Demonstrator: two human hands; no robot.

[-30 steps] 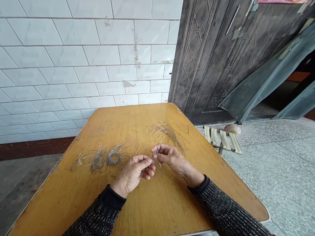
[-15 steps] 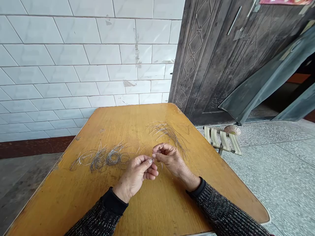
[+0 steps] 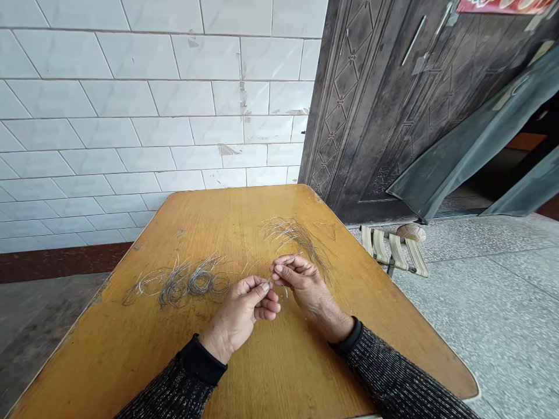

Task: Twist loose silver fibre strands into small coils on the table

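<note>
My left hand (image 3: 247,308) pinches a thin wire (image 3: 270,279) between thumb and forefinger above the middle of the table. Close against it, my right hand (image 3: 303,285) grips the same wire with thumb and fingertips; most of the wire is hidden by the fingers. Left of my hands lie several coiled bundles of wire (image 3: 201,281), with loose ends sticking up. Beyond my right hand a spread of loose, straighter wires (image 3: 299,234) rests on the table.
The wooden table (image 3: 209,215) has rounded corners and stands near a white tiled wall (image 3: 131,99). To the right are a strap-seated folding stool (image 3: 395,249), a dark carved door (image 3: 375,105) and a grey-green curtain (image 3: 471,134).
My right hand has shifted slightly, its thumb lifting a little away from the left fingertips, so a short length of wire shows between them. The left hand stays nearly still.
</note>
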